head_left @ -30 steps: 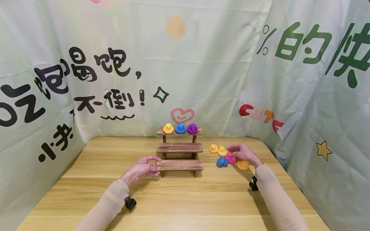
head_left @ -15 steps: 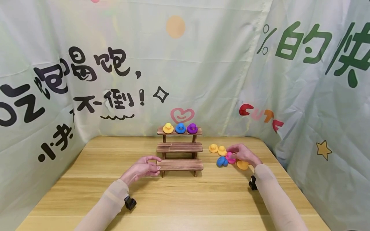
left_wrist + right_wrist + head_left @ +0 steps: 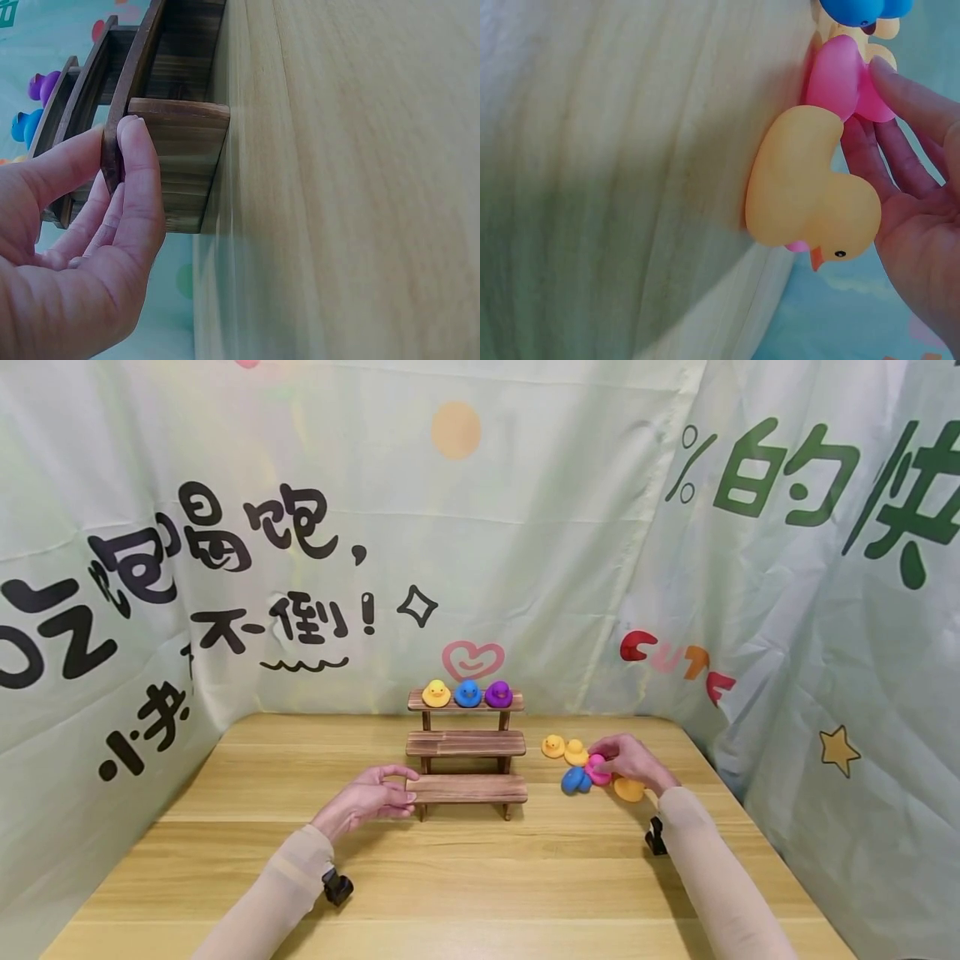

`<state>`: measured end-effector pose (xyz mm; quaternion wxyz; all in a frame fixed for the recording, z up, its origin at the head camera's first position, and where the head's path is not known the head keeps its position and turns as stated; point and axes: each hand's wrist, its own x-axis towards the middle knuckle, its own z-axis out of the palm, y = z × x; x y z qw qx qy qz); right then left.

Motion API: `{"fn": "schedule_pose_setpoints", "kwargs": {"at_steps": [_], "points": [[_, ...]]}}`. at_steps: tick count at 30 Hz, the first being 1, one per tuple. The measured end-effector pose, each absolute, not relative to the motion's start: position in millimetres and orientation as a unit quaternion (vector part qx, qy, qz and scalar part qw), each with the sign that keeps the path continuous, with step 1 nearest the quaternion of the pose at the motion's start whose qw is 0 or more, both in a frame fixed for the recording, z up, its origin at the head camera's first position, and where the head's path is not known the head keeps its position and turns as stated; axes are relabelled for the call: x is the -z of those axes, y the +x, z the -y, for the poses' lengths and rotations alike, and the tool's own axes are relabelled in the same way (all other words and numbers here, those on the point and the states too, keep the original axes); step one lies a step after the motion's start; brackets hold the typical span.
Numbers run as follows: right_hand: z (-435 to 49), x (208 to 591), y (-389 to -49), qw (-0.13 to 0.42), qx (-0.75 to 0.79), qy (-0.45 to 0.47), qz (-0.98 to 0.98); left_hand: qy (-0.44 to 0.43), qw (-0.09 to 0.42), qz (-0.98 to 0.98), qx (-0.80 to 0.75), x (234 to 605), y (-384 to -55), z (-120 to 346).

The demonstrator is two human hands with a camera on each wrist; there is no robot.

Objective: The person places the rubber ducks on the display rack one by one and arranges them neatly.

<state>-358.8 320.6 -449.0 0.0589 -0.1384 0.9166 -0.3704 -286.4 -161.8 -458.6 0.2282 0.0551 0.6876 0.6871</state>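
My left hand (image 3: 369, 797) pinches the left end of the lowest shelf of a three-step wooden stand (image 3: 467, 788). In the left wrist view the thumb (image 3: 71, 161) lies on the shelf's top and the fingers are underneath. On the top step sit a yellow rubber duck (image 3: 437, 694), a blue duck (image 3: 468, 694) and a purple duck (image 3: 499, 695). To the right of the stand, my right hand (image 3: 633, 760) holds a pink rubber duck (image 3: 836, 79) between thumb and fingers, low among the other ducks. Part of the pink duck is hidden by a yellow-orange duck (image 3: 799, 180).
Two yellow ducks (image 3: 553, 747) and a blue duck shape (image 3: 575, 780) lie left of the pink duck. A bit of pink (image 3: 796, 246) shows behind the near yellow-orange duck. Printed cloth (image 3: 540, 527) surrounds the wooden table (image 3: 480, 877) at the back and sides.
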Motion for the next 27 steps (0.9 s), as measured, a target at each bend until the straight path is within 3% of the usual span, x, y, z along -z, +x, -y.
{"fn": "schedule_pose_setpoints", "kwargs": {"at_steps": [19, 27], "points": [[-319.9, 427.2, -348.0, 0.055, 0.416, -0.151, -0.895, 0.055, 0.227, -0.689, -0.686, 459.8, -286.8, 161.9], [-308.1, 423.9, -346.9, 0.059, 0.503, -0.147, -0.85, 0.059, 0.228, -0.692, -0.683, 461.4, -288.4, 162.8]]}}
